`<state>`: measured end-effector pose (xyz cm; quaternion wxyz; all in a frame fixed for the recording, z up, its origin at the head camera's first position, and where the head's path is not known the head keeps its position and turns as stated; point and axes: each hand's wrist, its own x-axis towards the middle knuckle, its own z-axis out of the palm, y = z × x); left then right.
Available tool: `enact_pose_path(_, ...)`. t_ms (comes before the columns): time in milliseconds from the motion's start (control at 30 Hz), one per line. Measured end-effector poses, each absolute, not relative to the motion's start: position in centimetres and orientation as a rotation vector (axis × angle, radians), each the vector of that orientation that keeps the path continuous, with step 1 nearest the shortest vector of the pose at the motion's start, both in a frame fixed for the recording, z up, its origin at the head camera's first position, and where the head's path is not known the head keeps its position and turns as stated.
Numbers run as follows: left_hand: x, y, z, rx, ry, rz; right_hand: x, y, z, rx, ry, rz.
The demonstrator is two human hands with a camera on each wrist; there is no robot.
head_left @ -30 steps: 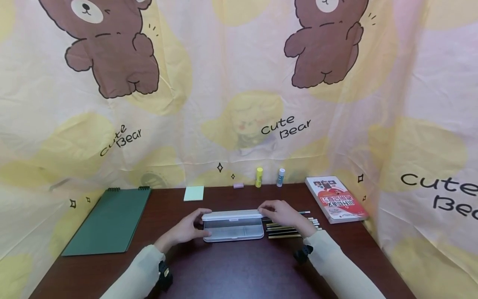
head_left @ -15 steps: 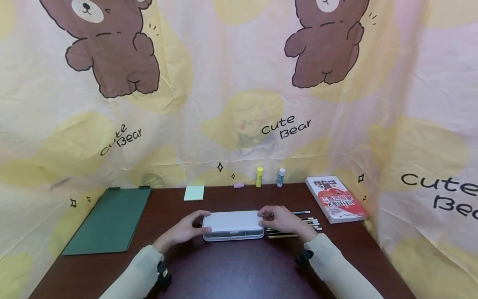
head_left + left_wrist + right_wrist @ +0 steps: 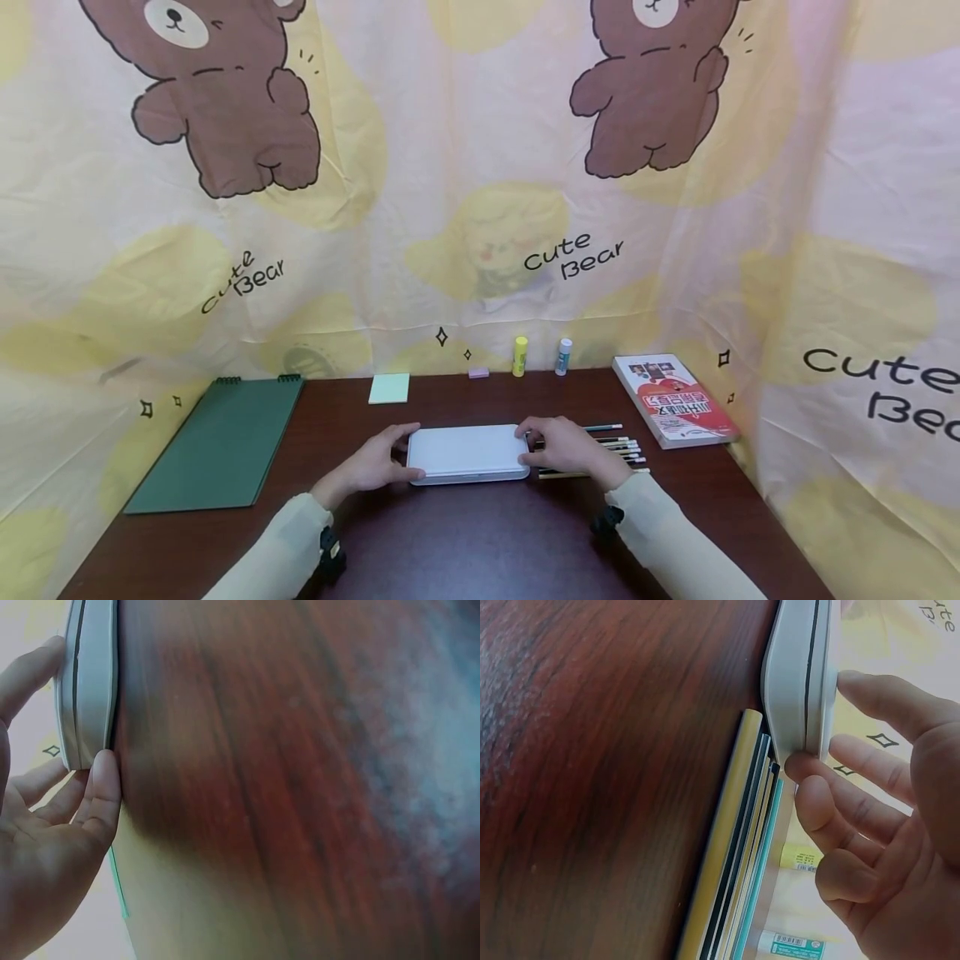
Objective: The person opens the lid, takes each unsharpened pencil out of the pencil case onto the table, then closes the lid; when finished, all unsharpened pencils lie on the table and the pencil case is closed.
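A white pencil case (image 3: 468,450) lies on the brown table with its lid down over the base. A thin dark seam runs between lid and base in both wrist views. My left hand (image 3: 367,462) holds its left end, thumb and fingertips touching it. At the other end, my right hand (image 3: 566,446) has its thumb on the lid, with fingertips against the end wall. Several pencils (image 3: 727,847) lie side by side right by that end, partly under my right hand in the head view. The inside of the case is hidden.
A green spiral notebook (image 3: 217,446) lies at the left, a red and white book (image 3: 678,402) at the right. Along the back are a pale green note pad (image 3: 389,388), a pink eraser (image 3: 478,373), a yellow glue stick (image 3: 520,357) and a blue-white one (image 3: 564,357).
The pencil case's lid has swung down from standing open to lying over the base. Both hands have stayed at its ends, the right one coming slightly down and nearer with the lid.
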<state>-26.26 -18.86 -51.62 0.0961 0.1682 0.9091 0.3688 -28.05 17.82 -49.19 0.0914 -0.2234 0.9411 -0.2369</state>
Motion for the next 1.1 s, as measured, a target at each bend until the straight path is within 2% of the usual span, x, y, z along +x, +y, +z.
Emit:
enact_pose_path(833, -26.1, -18.8, -51.6, 0.507, 2.706, 1.066, -27.7, 17.7, -48.8, -0.676, 2.788, -0.705)
enact_pose_path(1100, -26.2, -19.5, -51.4, 0.488, 2.735, 1.115, -28.3, 18.7, -48.4, -0.761, 2.830, -0.738)
